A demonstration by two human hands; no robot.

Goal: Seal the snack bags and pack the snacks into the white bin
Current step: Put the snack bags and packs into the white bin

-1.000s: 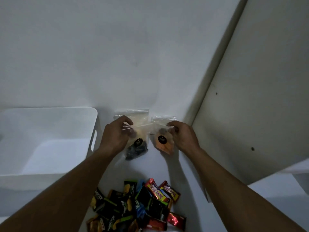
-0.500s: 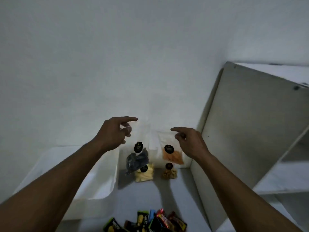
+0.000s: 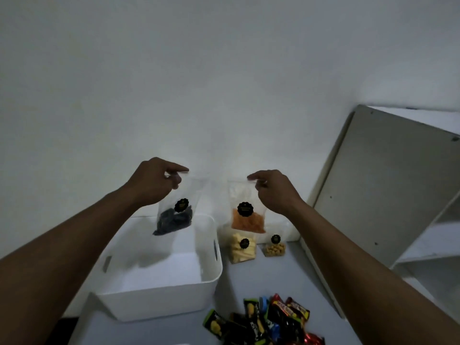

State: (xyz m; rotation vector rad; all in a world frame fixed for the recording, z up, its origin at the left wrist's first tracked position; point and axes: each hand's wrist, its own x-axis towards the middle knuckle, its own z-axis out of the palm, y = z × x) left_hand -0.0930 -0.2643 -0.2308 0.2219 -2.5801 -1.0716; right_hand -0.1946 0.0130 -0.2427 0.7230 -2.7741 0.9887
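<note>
The dark bag [image 3: 175, 216] is being pinched at its top by the left hand [image 3: 154, 185], hanging upright over the bin [image 3: 159, 302]. The orange bag [image 3: 247, 219] is being pinched likewise by the right hand [image 3: 276, 192], hanging right of the bin.

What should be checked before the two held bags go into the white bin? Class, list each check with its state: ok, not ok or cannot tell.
1. Left hand pinches the dark-snack bag by its top: ok.
2. Right hand pinches the orange-snack bag by its top: ok.
3. Both bags sealed: cannot tell.
4. Dark-snack bag appears to hang over the white bin: ok.
5. Orange-snack bag over the bin: not ok, it hangs right of the rim.
</note>
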